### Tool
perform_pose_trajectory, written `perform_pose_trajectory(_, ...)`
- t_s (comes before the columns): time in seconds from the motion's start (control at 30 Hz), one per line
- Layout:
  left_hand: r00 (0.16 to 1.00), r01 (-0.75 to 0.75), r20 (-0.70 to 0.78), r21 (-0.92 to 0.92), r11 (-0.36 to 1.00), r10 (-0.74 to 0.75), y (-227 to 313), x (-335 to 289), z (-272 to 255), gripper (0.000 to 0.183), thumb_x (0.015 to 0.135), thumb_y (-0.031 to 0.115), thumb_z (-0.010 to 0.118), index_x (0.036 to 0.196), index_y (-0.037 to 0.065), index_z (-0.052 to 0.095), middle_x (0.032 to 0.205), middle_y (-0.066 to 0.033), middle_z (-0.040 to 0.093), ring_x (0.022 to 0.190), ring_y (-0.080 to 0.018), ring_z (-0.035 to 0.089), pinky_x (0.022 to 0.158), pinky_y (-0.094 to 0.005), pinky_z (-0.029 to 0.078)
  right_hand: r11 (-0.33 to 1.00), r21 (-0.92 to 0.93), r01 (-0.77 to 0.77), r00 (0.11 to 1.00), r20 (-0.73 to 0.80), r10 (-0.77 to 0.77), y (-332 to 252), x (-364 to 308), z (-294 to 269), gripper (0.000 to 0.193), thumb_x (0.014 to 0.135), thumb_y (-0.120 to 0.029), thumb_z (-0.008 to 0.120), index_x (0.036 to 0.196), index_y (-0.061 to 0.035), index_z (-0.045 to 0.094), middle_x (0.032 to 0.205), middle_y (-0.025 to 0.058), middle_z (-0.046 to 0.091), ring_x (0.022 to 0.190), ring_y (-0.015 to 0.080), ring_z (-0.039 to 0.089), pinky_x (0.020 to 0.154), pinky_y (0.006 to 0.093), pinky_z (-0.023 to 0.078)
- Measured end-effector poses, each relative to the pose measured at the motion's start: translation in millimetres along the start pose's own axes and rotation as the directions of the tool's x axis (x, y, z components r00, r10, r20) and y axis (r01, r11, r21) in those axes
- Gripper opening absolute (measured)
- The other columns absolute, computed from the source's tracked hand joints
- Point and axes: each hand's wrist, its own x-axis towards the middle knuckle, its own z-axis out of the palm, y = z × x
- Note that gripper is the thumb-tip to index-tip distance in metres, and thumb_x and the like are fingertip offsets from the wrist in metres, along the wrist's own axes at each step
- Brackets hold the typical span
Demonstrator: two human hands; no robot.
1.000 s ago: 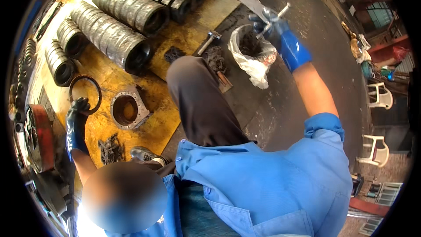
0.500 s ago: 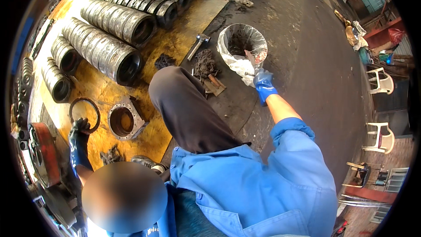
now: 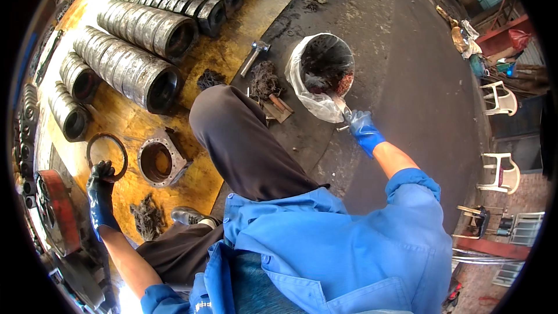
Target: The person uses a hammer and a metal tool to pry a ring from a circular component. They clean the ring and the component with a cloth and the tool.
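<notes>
My left hand, in a dark-stained blue glove, grips a thin dark metal ring by its near edge and holds it upright above the yellow sheet. My right hand, gloved in blue, is closed round a scraper with a flat blade. The blade lies at the near right rim of a bucket lined with a clear plastic bag. Inside are dark greasy muck and some reddish bits. Right of the ring, a round flanged metal housing rests on the sheet.
Rows of greasy metal cylinders cover the far left. A hammer, dark fibrous rags and a small wooden block lie between my knee and the bucket. Another rag sits near my shoe. White chairs stand far right.
My right hand has drawn back toward me and to the right, bringing the scraper blade from over the bucket to its rim. My left hand still holds the ring.
</notes>
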Motion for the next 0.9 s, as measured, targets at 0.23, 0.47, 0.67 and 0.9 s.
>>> perform_pose_trajectory(0.23,1.000,0.019,0.008,-0.008,1.000,-0.019,-0.7,-5.1,12.2,0.015,0.089,0.012,0.060,0.096,-0.001,0.057,0.091,-0.0136,0.061,0.075,-0.0206,0.056,0.065,-0.0283,0.045,0.996,-0.048,-0.072,0.995,-0.075,0.068,-17.3,-1.5,18.8,0.046,0.085,-0.012,0.048,0.130,-0.0158,0.048,0.080,0.0052,0.056,0.064,0.0205,0.059,0.050,0.0387,0.041)
perform_pose_trajectory(0.47,0.995,0.064,0.073,-0.007,0.998,-0.064,-0.7,-0.8,-1.2,0.016,0.090,0.013,0.060,0.097,-0.001,0.057,0.091,-0.0129,0.061,0.075,-0.0204,0.055,0.066,-0.0286,0.045,0.992,-0.112,-0.060,0.988,-0.150,0.043,-6.8,9.3,15.9,0.052,0.082,-0.009,0.048,0.134,-0.0108,0.044,0.084,0.0066,0.055,0.062,0.0191,0.057,0.049,0.0381,0.040)
perform_pose_trajectory(0.67,1.000,0.009,-0.001,0.017,1.000,-0.009,-2.3,-9.5,-4.5,0.021,0.091,0.016,0.059,0.104,-0.001,0.057,0.098,-0.0142,0.063,0.085,-0.0235,0.060,0.072,-0.0294,0.048,0.998,-0.042,0.049,0.979,-0.194,-0.056,28.1,-10.2,4.1,0.050,0.080,-0.009,0.053,0.130,-0.0100,0.049,0.082,0.0096,0.059,0.059,0.0214,0.059,0.045,0.0389,0.044)
perform_pose_trajectory(0.9,0.991,0.022,0.134,0.005,1.000,-0.022,0.3,1.8,-43.8,0.026,0.091,0.019,0.059,0.108,0.000,0.056,0.109,-0.0151,0.061,0.093,-0.0231,0.059,0.077,-0.0301,0.049,0.921,0.326,-0.215,0.966,-0.069,0.250,76.9,-2.9,-17.0,0.022,0.092,-0.018,0.051,0.108,-0.0084,0.063,0.067,0.0117,0.060,0.057,0.0252,0.060,0.050,0.0389,0.048)
